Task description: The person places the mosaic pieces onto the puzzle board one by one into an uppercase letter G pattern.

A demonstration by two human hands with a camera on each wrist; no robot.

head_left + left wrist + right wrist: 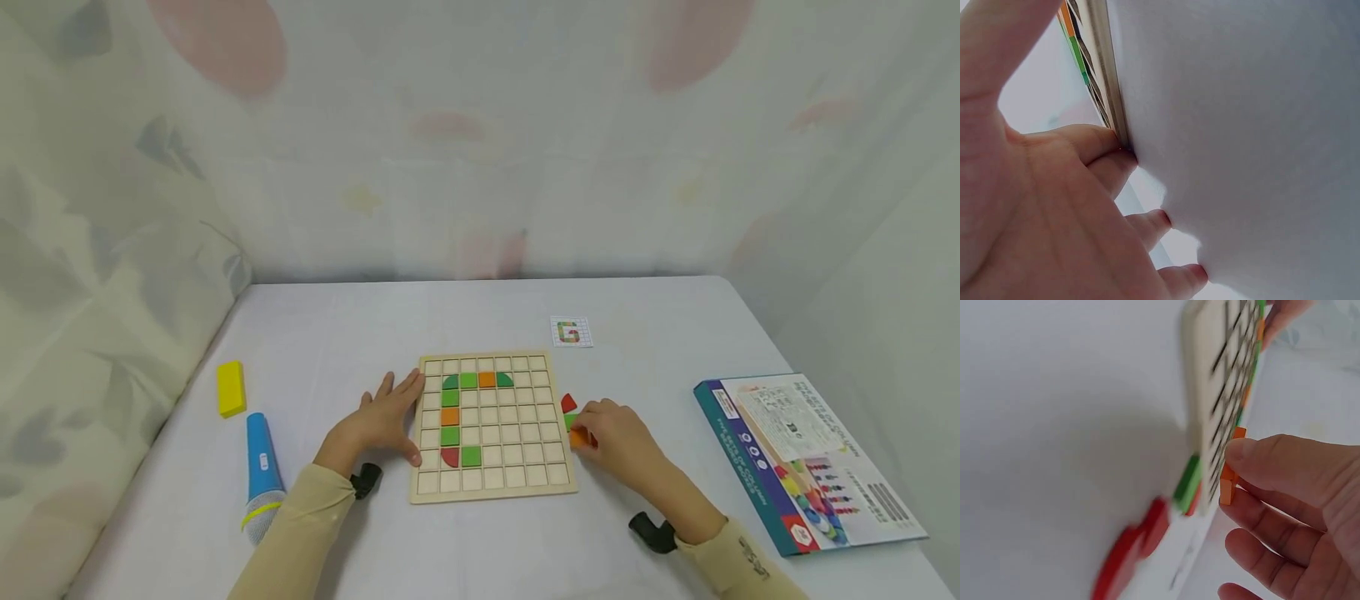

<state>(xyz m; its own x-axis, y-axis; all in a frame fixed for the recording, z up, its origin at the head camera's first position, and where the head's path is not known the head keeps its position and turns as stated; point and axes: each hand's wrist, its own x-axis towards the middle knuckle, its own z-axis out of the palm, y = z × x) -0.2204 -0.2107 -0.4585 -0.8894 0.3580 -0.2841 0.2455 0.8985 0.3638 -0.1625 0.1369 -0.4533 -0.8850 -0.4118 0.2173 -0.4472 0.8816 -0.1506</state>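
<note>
An orange tile (578, 438) is pinched by the right hand (617, 437) at the grid board (491, 492) right edge, best seated squarely while the flat, open left hand (382, 421) steadies the left edge.

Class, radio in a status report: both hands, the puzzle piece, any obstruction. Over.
Left hand open, steadying grid board at its left edge. Right hand pinching orange piece beside the board's right edge. Red and green pieces loose nearby; nothing blocking the grid.

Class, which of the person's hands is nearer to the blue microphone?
Left. The left hand rests at the board's left edge, toward the blue microphone; the right hand is beyond the board's right edge.
</note>
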